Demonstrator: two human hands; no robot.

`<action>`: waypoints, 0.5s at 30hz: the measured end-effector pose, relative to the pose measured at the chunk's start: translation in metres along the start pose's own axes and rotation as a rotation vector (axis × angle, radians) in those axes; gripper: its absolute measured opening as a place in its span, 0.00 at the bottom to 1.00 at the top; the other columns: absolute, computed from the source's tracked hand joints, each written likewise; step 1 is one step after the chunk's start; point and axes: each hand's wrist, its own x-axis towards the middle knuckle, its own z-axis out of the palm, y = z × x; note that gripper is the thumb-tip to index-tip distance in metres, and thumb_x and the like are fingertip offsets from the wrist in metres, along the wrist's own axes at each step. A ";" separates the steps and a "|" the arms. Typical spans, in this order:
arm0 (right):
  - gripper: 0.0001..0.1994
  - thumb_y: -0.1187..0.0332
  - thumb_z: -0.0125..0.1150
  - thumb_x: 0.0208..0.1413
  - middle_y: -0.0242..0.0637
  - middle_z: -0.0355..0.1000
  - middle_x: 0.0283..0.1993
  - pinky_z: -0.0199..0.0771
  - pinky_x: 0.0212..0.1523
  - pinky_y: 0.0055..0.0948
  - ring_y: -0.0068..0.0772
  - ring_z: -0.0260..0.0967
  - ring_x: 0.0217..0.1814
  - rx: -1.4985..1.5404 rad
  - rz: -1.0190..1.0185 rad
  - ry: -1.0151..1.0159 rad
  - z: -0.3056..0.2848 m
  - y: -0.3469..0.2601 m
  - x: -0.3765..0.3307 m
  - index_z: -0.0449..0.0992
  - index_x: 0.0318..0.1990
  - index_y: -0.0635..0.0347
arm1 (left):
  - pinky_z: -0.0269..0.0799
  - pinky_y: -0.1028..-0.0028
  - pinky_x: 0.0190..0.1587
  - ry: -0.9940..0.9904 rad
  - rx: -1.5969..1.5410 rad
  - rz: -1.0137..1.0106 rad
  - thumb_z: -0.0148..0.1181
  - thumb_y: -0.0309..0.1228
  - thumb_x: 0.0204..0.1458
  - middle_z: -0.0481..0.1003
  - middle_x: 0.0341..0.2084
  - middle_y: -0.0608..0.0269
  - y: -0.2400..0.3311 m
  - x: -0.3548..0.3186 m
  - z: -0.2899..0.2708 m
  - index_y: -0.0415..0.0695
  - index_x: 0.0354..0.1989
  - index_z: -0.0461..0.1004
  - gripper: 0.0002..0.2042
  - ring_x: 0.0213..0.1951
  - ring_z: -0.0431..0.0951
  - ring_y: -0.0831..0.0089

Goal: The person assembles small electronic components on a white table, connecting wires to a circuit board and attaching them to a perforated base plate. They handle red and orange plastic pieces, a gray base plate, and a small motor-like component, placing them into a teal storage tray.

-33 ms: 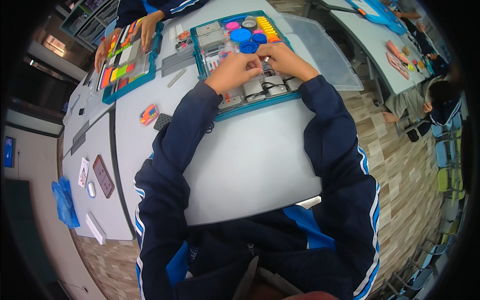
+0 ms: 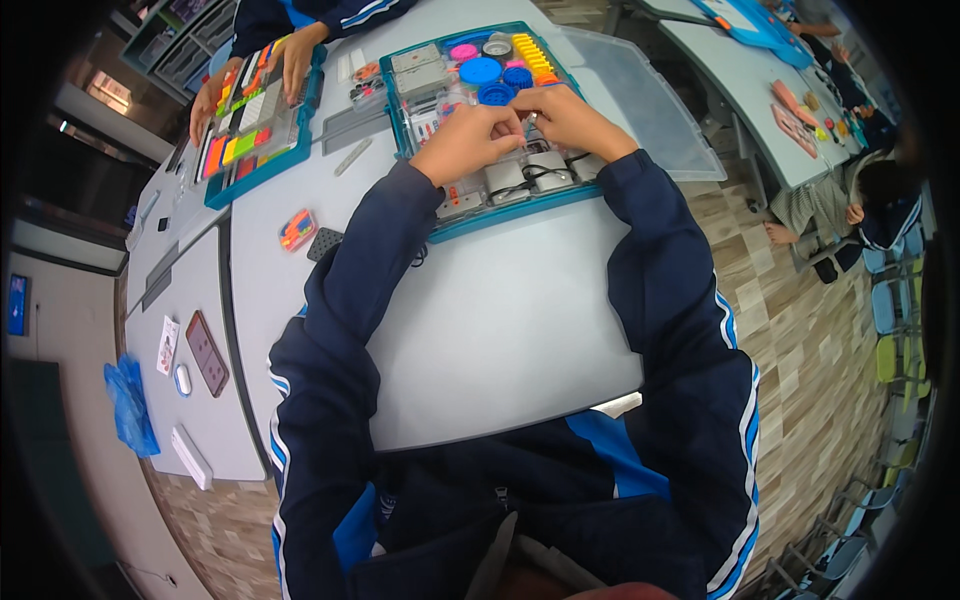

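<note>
Teal-rimmed plastic case [image 2: 520, 211] lies along the right edge of the pale grey table [image 2: 500, 330], back from its near edge. Loosely curled, the left hand [image 2: 470, 142] and right hand [image 2: 570, 120] meet above it; whether they grasp anything I cannot tell. Whitish boxes with black cables [image 2: 547, 164] sit by the case's near edge.

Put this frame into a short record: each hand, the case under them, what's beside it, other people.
Left hand: over the open teal plastic parts case, fingers bent
Right hand: close beside the left; whatever the fingertips hold is too small to identify
Case contents: round blue plastic discs, yellow plastic pieces, light-grey boxy units with black cables
Left of case: small transparent box of orange pieces
Co-worker: hands at another teal case
</note>
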 end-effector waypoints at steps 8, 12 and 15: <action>0.14 0.62 0.69 0.49 0.46 0.78 0.45 0.78 0.33 0.34 0.37 0.77 0.32 0.119 0.127 -0.097 -0.020 -0.010 -0.005 0.81 0.42 0.58 | 0.76 0.73 0.38 0.025 0.038 -0.050 0.65 0.31 0.57 0.81 0.27 0.60 -0.015 0.010 0.003 0.38 0.38 0.81 0.08 0.31 0.82 0.74; 0.14 0.61 0.73 0.47 0.42 0.78 0.44 0.77 0.27 0.29 0.30 0.75 0.26 0.187 0.217 -0.164 -0.021 -0.003 -0.005 0.82 0.41 0.56 | 0.78 0.73 0.41 0.062 -0.032 -0.060 0.65 0.30 0.57 0.82 0.32 0.62 -0.018 0.002 -0.004 0.40 0.40 0.81 0.08 0.35 0.81 0.76; 0.14 0.61 0.75 0.47 0.40 0.79 0.47 0.75 0.25 0.24 0.26 0.74 0.24 0.201 0.150 -0.127 -0.019 0.000 -0.007 0.82 0.40 0.55 | 0.79 0.72 0.45 -0.017 -0.115 0.019 0.64 0.27 0.57 0.81 0.38 0.62 -0.019 -0.006 -0.012 0.40 0.42 0.81 0.07 0.39 0.81 0.76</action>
